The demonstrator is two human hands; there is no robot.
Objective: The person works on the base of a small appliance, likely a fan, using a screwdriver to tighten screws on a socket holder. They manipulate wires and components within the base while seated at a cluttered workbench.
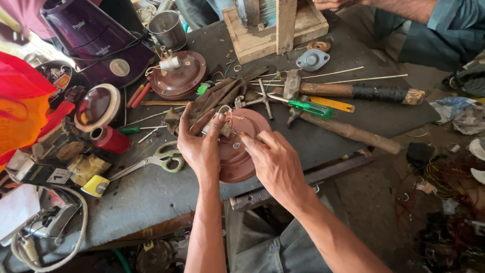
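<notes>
My left hand (199,146) rests on the upper left rim of the round maroon cover (237,154), which lies flat on the grey desk (151,194) near its front edge. The fingers (218,123) of this hand are pinched around a small pale component (225,129) with thin wires (233,117) looping up from it; the component sits just above the cover's top surface. My right hand (275,164) lies over the right half of the cover, its fingers (248,140) curled and pressed down beside the component, close to the left fingertips. Whether the right fingers grip anything I cannot tell.

A crumpled brown cloth (217,98) lies just behind the cover, touching its far rim. Scissors with pale green handles (164,157) lie to the left of my left wrist. A green-handled screwdriver (303,106) and two wooden-handled hammers (348,91) lie beyond and to the right of the cover. A second maroon cover (179,76) sits further back on the left, near a steel cup (169,29). A red cylinder (110,139) stands well to the left.
</notes>
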